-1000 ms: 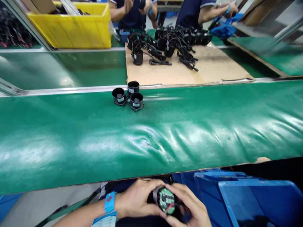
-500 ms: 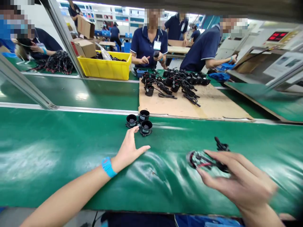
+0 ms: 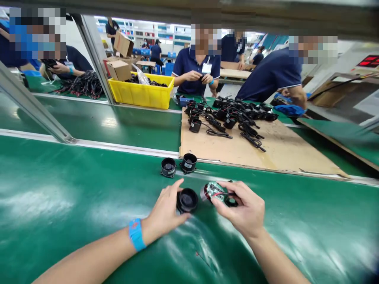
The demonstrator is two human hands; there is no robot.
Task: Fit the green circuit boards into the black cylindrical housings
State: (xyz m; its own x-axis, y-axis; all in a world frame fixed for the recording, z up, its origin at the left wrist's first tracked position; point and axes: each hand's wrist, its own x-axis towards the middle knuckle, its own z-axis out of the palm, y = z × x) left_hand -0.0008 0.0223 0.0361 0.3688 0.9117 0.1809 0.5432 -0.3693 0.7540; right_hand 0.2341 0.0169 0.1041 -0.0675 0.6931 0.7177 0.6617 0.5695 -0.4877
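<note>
Yellow bin (image 3: 142, 94), cardboard sheet (image 3: 278, 152)

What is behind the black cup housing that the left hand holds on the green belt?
Behind the black cup housing in the left hand, two more black housings stand on the green belt. Their insides look dark and unclear.

Green conveyor belt (image 3: 59, 205), cardboard sheet (image 3: 281, 152), yellow bin (image 3: 142, 94), bright factory hall beyond.

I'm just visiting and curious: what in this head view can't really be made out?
- Black housing: its near side is hidden by the left hand.
- Circuit-board part: partly covered by the right hand.
- Labels on the two housings behind: too small to read.
- Wristband print: too small.
</note>
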